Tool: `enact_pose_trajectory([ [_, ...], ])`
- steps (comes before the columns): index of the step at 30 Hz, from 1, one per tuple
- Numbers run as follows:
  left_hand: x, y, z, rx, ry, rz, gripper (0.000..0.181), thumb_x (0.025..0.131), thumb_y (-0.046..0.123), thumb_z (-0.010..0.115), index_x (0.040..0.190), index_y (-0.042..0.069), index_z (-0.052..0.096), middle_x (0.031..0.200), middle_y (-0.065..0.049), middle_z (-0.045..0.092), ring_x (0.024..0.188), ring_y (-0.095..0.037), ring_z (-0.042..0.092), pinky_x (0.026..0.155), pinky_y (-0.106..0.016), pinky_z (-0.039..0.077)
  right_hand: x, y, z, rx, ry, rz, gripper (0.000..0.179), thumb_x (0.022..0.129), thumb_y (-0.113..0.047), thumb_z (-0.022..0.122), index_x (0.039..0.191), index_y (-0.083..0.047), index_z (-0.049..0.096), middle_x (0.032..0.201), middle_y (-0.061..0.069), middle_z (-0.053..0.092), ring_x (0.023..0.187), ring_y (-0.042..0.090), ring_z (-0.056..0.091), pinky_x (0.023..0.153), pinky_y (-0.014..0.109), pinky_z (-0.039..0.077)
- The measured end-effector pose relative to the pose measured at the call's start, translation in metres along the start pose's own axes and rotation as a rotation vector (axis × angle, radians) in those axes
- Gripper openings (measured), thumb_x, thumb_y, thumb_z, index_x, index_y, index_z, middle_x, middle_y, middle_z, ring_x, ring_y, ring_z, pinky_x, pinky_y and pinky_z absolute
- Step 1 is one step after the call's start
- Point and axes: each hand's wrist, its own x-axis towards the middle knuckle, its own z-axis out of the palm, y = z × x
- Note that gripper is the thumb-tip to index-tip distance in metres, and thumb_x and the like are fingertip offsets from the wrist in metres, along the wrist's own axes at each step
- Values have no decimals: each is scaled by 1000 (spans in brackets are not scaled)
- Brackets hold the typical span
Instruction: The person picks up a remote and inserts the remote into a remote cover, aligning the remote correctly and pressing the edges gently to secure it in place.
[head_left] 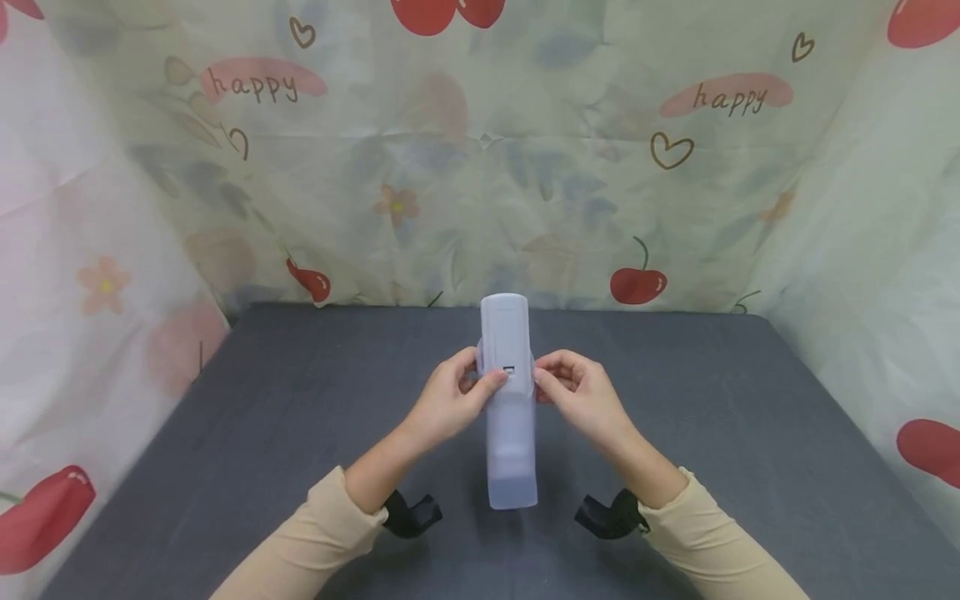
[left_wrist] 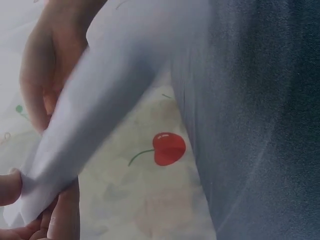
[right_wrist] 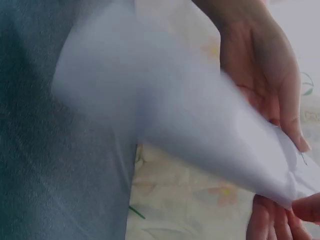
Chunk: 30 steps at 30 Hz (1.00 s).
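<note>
A long, pale lavender plastic device point(head_left: 506, 333) stands nearly upright between my hands in the head view. A small dark port sits mid-front, and the lower part looks smoother and slightly translucent. My left hand point(head_left: 450, 393) grips its left side, thumb on the front beside the port and fingers behind. At the right edge, level with the port, the thumb and forefinger of my right hand point(head_left: 581, 387) pinch the side. The device point(left_wrist: 95, 105) slants across the left wrist view and is blurred in the right wrist view. Some fingers are hidden behind it.
A dark grey table point(head_left: 300, 367) lies beneath, with its back edge against a fabric curtain point(head_left: 480, 183) printed with cherries and hearts. More printed fabric hangs on both sides. Black mounts point(head_left: 411, 515) are strapped at both wrists.
</note>
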Motion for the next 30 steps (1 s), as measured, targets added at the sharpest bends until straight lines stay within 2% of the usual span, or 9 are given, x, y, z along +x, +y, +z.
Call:
enact_pose_trajectory([
  [5,-1,-5,1,7,54,59,28,90,11,61,114,-2,55,108,-19,64,91,-28,66,77,-35,54,1,2,-4,5,-132,-4,39,91,-20,61,122,3,50,114,21,59,94,16,63,84,32,53],
  [8,-1,-7,1,-9,55,75,28,89,11,62,113,-1,56,109,-19,64,96,-28,64,82,-38,53,1,4,-4,-21,-159,-52,42,88,-22,66,122,-2,52,116,17,59,99,20,62,85,31,51],
  [16,-4,-5,-5,-257,59,-68,30,97,18,50,122,3,57,125,-15,59,116,-22,56,99,-40,46,-1,11,-4,-57,-74,-263,32,83,-12,70,112,-6,58,107,11,63,96,8,61,83,29,54],
  [20,-5,1,-8,-332,56,-70,34,100,19,44,125,-2,54,128,-19,56,121,-25,54,101,-38,44,-2,12,-4,-37,-23,-416,30,81,-3,70,109,-3,59,103,3,62,93,2,60,81,26,54],
  [23,-3,3,-12,-359,51,-111,38,101,24,41,122,-5,54,124,-20,57,115,-24,58,99,-36,46,-1,12,-5,-10,10,-560,31,77,7,69,105,1,58,102,-8,60,93,1,58,80,22,53],
  [24,-2,2,-14,-358,37,-139,40,101,26,40,120,-6,54,120,-20,59,109,-22,61,97,-36,48,-1,12,-6,-9,16,-606,31,76,9,69,104,2,58,102,-11,58,94,0,58,81,20,53],
  [26,-2,-1,-17,-356,-15,-216,45,101,31,39,119,-8,52,107,-15,64,95,-18,65,91,-37,51,0,13,-9,-11,13,-726,24,79,6,68,101,3,59,101,-8,59,96,1,57,82,18,52],
  [28,-1,-5,-18,-356,-100,-303,54,100,37,36,121,-10,49,97,-11,66,83,-14,67,87,-38,54,2,14,-11,-48,15,-859,18,84,-3,66,99,3,60,99,-2,60,96,4,56,84,15,49],
  [30,0,-7,-19,-375,-194,-379,63,100,45,32,125,-12,45,95,-10,67,78,-12,67,82,-38,55,2,15,-12,-100,2,-968,18,88,-13,63,99,1,62,97,7,60,96,8,56,85,14,47],
])
